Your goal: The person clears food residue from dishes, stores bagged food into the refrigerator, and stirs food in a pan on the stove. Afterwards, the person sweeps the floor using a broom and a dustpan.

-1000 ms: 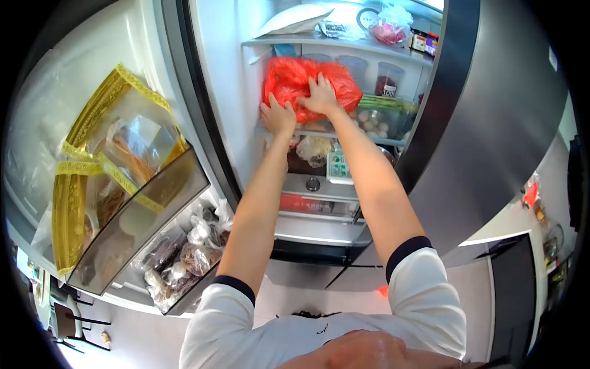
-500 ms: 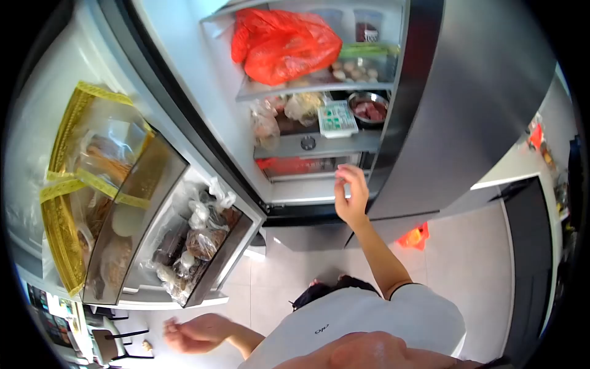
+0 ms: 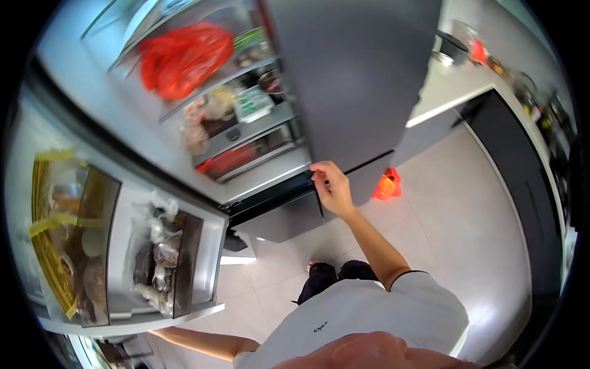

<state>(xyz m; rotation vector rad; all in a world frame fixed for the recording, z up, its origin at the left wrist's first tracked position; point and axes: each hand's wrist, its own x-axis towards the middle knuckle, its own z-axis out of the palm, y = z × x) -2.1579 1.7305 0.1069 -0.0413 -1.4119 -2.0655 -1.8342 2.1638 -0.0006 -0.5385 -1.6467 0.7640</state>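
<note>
My right hand point(image 3: 332, 187) is raised in front of the refrigerator, near the lower inner edge of the closed right door point(image 3: 362, 80). Its fingers are loosely bent and apart from the thumb, with nothing seen in them. My left forearm point(image 3: 206, 343) reaches to the bottom edge of the open left door point(image 3: 209, 310); the hand itself is hidden behind that door. Inside the refrigerator, a red plastic bag point(image 3: 184, 60) fills much of an upper shelf. Below it sit a white-and-green package point(image 3: 253, 104), a metal bowl point(image 3: 270, 82) and bagged food point(image 3: 196, 136).
Door bins hold yellow-trimmed clear bags point(image 3: 52, 246) and several knotted plastic bags point(image 3: 165, 252). An orange-red bag point(image 3: 387, 184) lies on the tiled floor point(image 3: 430, 203) by the lower drawers. To the right runs a white counter point(image 3: 448, 92) over dark cabinets point(image 3: 522, 160).
The view has swung right, showing more counter. My left hand has passed behind the open door's edge. My right hand has shifted from before the lower drawer to beside the right door's edge.
</note>
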